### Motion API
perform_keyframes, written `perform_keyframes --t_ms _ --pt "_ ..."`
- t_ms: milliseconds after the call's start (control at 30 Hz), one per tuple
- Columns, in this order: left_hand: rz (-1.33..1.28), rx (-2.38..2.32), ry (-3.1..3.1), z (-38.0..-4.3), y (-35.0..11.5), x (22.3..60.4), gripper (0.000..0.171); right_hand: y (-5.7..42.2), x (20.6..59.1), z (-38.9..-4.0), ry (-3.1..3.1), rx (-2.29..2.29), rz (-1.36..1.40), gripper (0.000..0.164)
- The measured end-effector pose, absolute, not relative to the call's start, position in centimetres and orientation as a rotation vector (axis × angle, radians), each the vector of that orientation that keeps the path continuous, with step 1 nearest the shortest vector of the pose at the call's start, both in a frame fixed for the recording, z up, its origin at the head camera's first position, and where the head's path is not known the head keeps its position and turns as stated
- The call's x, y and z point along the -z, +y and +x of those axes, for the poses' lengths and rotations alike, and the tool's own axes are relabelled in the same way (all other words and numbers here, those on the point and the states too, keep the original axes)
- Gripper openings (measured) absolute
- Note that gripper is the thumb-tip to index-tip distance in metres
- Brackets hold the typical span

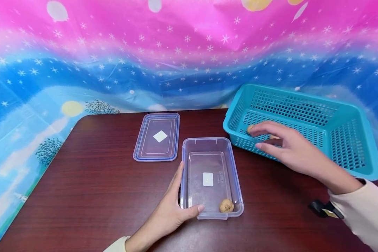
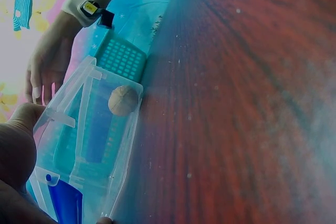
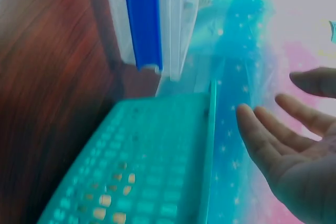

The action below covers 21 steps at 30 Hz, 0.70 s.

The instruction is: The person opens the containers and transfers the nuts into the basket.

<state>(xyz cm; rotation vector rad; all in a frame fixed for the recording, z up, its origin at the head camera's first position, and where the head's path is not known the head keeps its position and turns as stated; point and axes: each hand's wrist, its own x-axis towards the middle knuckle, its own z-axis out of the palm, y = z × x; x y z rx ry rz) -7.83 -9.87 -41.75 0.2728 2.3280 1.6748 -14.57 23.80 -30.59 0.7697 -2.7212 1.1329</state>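
A clear plastic food container (image 1: pixel 193 147) stands on the table with its top off. One walnut (image 1: pixel 226 205) lies inside it, in the near right corner. My left hand (image 1: pixel 167 213) holds the container at its near left corner, thumb over the front rim and fingers along the left wall. Above the near left part of a teal plastic basket (image 1: pixel 334 105) hovers my right hand (image 1: pixel 289 147), fingers loosely bent and apart, with nothing between them in the right wrist view. Walnuts (image 3: pixel 105 200) show through the basket's holes; the hand partly hides them in the head view.
The container's clear lid (image 1: pixel 151 148) with a blue seal lies flat behind and left of the container. A dark red-brown wooden table (image 1: pixel 82 182) carries everything. Behind it hangs a pink and blue snowflake cloth (image 1: pixel 176 56), close to the table's far edge.
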Motion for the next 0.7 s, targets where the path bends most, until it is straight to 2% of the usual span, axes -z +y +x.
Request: perform_keyframes --t_ms 333,700 --pt "0.293 -1.686 2.337 -7.8 -9.9 41.7 0.121 20.4 31.1 -14.4 -2.893 -1.168 0.963 0.028" --pt "0.277 -1.680 2.327 -7.9 -9.8 41.8 0.124 17.1 32.4 -14.9 -2.961 -1.219 1.370 0.023"
